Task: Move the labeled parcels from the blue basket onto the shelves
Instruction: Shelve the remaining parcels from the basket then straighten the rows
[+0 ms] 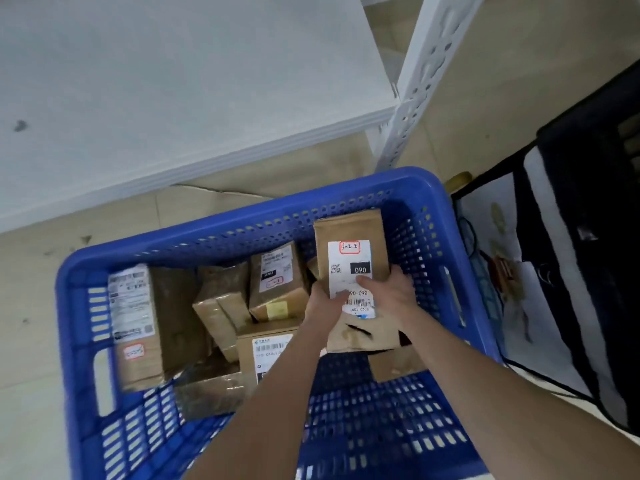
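You are looking down at a floor (pixel 31 306) of pale beige tiles with faint grout lines. A thin crack (pixel 221 191) cuts through one tile on the far side, and a few small dark marks (pixel 85 240) speckle the tiles at your left. Along the floor's right edge stands a bag (pixel 512 299) with a white panel, black trim and a printed picture too blurred to read; a thin black cord (pixel 465 233) loops over its left side. Behind it rises a black fabric mass (pixel 595 174), touching it. Just beside the bag's far corner sits a small yellowish round thing (pixel 459 180) that you cannot identify
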`<state>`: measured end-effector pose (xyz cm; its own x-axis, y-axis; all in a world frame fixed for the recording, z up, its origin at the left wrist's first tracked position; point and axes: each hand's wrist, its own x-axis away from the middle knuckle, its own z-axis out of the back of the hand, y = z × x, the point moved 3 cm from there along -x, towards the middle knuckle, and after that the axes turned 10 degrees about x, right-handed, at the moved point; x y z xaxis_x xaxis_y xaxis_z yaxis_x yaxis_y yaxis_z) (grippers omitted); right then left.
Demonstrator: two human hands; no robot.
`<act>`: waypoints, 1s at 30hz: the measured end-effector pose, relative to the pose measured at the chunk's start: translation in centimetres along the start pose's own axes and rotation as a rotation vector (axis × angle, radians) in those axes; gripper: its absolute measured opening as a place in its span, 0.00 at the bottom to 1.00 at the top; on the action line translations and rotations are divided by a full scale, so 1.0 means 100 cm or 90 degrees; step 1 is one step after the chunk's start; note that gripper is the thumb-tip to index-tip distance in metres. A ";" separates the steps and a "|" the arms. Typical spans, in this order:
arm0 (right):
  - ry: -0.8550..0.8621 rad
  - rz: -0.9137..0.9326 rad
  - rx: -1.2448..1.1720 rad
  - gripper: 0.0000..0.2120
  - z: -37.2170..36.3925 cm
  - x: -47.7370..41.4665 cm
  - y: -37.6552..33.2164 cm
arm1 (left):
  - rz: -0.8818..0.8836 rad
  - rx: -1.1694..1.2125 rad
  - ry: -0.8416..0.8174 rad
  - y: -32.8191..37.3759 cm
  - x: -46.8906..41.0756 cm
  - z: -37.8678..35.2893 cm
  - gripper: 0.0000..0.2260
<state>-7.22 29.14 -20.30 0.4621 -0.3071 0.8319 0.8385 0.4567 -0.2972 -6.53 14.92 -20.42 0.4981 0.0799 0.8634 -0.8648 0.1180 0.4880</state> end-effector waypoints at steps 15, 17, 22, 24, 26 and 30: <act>-0.148 -0.011 -0.351 0.10 0.062 0.288 -0.109 | -0.126 -0.128 0.037 0.139 0.246 0.150 0.26; -0.171 -0.008 -0.395 0.11 0.067 0.322 -0.121 | -0.137 -0.158 0.069 0.157 0.275 0.169 0.34; -0.038 0.107 -0.266 0.26 0.087 0.378 -0.140 | -0.209 -0.280 0.055 0.200 0.342 0.201 0.30; 0.108 0.181 -0.092 0.43 0.109 0.398 -0.152 | -0.238 -0.358 0.075 0.217 0.370 0.209 0.30; 0.204 0.299 0.163 0.52 0.128 0.424 -0.171 | -0.265 -0.492 0.089 0.233 0.397 0.212 0.34; 0.143 0.500 0.537 0.54 0.136 0.474 -0.202 | -0.372 -0.765 0.041 0.264 0.454 0.207 0.35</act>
<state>-6.23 16.71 31.54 0.8788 0.2032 0.4317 -0.1172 0.9690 -0.2175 -8.03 1.17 34.34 0.8047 -0.2383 0.5437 0.0498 0.9397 0.3383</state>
